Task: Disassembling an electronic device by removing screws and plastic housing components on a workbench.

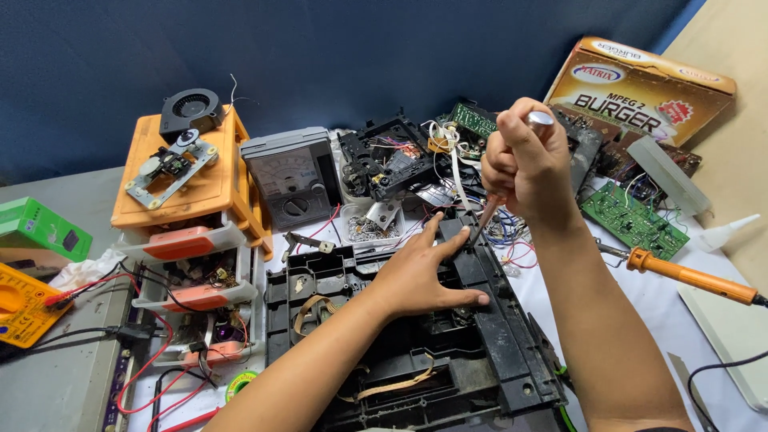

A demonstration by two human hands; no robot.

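My left hand [420, 276] lies flat, fingers spread, pinning the black plastic chassis [416, 344] on the near counter [640, 296] so it can't slide. My right hand [524, 160] wraps shut around a screwdriver [512, 172], tip down at the chassis's far edge.

Head view, looking down, close over workbench [704, 304]

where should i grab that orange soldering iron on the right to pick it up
Grip the soldering iron by its orange handle, coming from above. It lies flat on the white table, handle toward the right edge; the metal tip points left toward the right hand's forearm, so avoid that end.
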